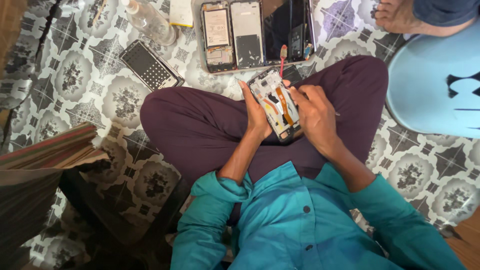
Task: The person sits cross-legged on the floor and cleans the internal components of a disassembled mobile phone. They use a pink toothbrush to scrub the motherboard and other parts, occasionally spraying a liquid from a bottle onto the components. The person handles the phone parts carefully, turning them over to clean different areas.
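Note:
I sit cross-legged in dark purple trousers and a teal shirt. My left hand [256, 112] holds an opened phone [276, 103] over my lap, its white inner frame, orange flex cable and board parts facing up. My right hand [314, 116] rests on the phone's right edge, fingers curled around a thin metal tool whose tip pokes out to the right; the tool is mostly hidden.
On the patterned floor ahead lie a tray [199, 35] with several dismantled phone bodies, a red-handled screwdriver [283, 56], a dark phone panel [151, 65] and a clear plastic bottle [149, 21]. Another person's foot [395, 15] and a light blue stool [436, 87] are at right.

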